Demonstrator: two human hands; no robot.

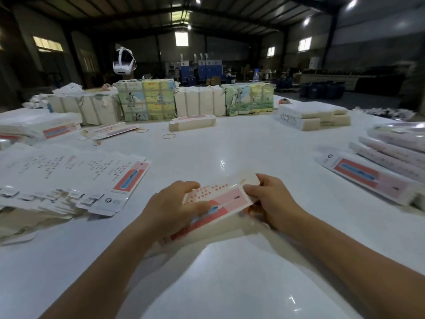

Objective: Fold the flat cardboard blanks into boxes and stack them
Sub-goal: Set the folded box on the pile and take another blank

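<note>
Pink-and-white carton blank [216,201], seemingly part-folded, tilted just above the table.

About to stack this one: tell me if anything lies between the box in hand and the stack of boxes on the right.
Nothing visible does. Both hands, left hand and right hand, grip the box over the table. The stretch of table between it and the stack on the right shows only bare white surface.

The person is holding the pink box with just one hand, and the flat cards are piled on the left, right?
Not quite. Both hands hold the pink box: the left hand and the right hand grip it together, as the head view shows. The flat cards are indeed piled on the left.
</note>
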